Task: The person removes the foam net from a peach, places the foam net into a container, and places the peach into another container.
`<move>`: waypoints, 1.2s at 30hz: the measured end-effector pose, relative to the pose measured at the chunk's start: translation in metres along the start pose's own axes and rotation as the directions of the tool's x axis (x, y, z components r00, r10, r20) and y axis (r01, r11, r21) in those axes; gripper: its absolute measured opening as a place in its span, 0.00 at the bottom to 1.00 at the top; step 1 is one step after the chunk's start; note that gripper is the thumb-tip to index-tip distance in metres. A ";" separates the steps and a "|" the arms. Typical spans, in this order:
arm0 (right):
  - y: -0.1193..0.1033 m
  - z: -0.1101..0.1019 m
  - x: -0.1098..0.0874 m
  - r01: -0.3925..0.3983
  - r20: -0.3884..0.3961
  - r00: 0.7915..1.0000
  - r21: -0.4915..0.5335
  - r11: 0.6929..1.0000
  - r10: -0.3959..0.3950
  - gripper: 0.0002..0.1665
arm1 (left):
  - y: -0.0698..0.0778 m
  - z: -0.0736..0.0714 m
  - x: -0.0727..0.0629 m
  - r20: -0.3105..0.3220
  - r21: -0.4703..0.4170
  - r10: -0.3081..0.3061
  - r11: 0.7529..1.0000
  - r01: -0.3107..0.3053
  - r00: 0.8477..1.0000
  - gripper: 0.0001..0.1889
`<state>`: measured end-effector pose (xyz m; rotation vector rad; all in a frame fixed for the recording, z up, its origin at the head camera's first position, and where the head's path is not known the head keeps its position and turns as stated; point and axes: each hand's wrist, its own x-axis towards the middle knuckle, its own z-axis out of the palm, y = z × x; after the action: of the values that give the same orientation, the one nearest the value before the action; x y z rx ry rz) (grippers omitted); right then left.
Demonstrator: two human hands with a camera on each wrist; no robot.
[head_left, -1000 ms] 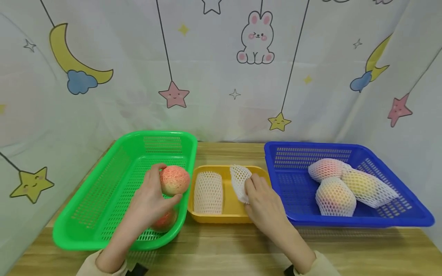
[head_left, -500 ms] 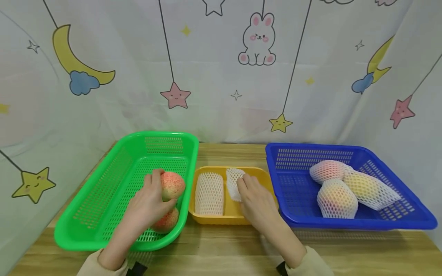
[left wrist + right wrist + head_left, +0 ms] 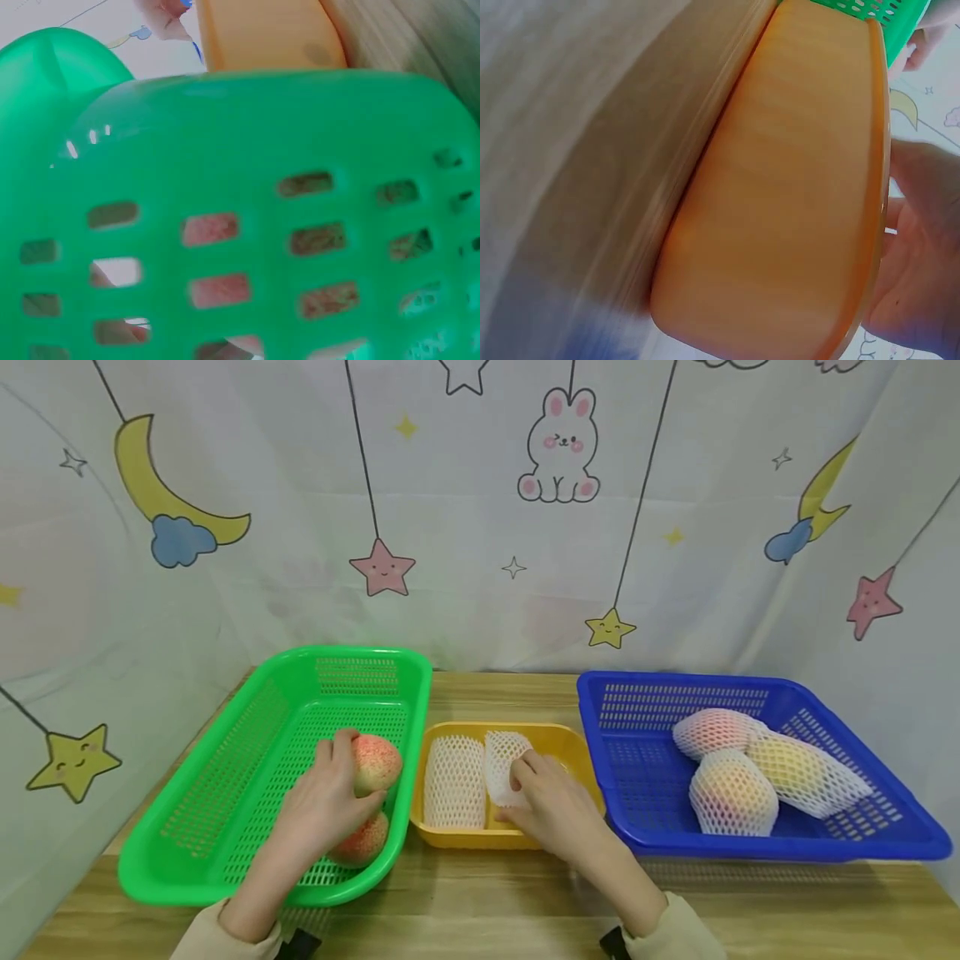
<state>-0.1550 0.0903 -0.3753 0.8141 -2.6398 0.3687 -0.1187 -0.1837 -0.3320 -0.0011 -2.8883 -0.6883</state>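
Inside the green basket (image 3: pixel 180 852), my left hand (image 3: pixel 318 802) grips a red-and-yellow peach (image 3: pixel 377 764), fingers behind it and thumb at its near side. Just below it lies a second peach (image 3: pixel 362 842). My right hand (image 3: pixel 558 806) is over the yellow tray (image 3: pixel 566 739), thumb and fingers parted beside a white foam net sleeve (image 3: pixel 504 764) that lies in the tray. To its left are more foam net sleeves (image 3: pixel 454 781), lying flat. The left wrist view is mostly covered by the green basket's wall (image 3: pixel 247 135); the right wrist view, by the tray's side (image 3: pixel 780 187).
At right stands a blue basket (image 3: pixel 637 777) holding three fruits in foam nets (image 3: pixel 733 792). Both baskets and the tray are on a wooden table (image 3: pixel 480 893). Behind them hangs a white printed curtain (image 3: pixel 465 485).
My left hand has lowered the peach into the green basket. My right hand has moved slightly left with the foam net sleeve, laid it down in the tray and parted thumb from fingers.
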 end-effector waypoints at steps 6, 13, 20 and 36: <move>-0.004 -0.002 0.001 -0.083 0.118 0.990 0.031 0.996 0.079 0.27 | -0.004 0.003 0.001 -0.025 0.044 0.020 0.999 -0.019 0.999 0.36; -0.006 -0.004 0.002 -0.084 0.262 0.962 0.020 0.996 0.076 0.33 | -0.006 0.004 0.001 -0.002 0.073 0.019 0.997 -0.019 1.000 0.37; -0.006 -0.003 0.000 -0.094 0.316 0.945 0.024 0.995 0.082 0.33 | -0.007 0.005 0.001 0.038 0.088 0.022 0.996 -0.025 0.999 0.36; -0.006 -0.004 -0.001 -0.111 0.311 0.945 0.008 0.994 0.103 0.33 | -0.003 0.007 0.002 0.120 0.087 0.022 0.996 -0.032 0.992 0.30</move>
<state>-0.1502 0.0876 -0.3710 0.7943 -2.9866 0.3261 -0.1215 -0.1834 -0.3389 -0.0726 -3.0246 -0.5738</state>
